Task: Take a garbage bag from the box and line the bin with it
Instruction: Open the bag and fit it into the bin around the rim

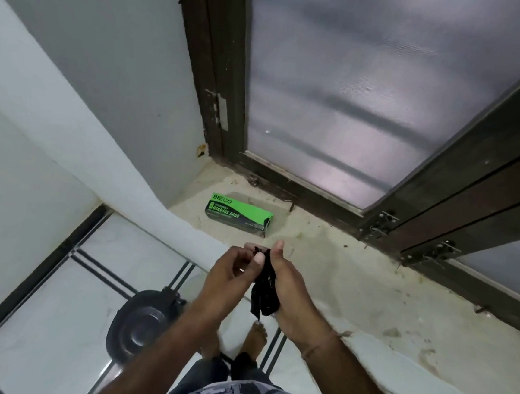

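A folded black garbage bag hangs between both hands in front of my body. My right hand grips it along its length, thumb up at the top. My left hand pinches the bag's upper edge with fingertips. The green and black garbage bag box lies flat on the dusty window ledge, just beyond my hands. The bin, dark with a shiny closed lid, stands on the floor below my left forearm.
A frosted-glass window with a dark wooden frame rises behind the ledge; an open sash juts out at the right. White tiled floor with dark stripes lies left. My bare feet stand next to the bin.
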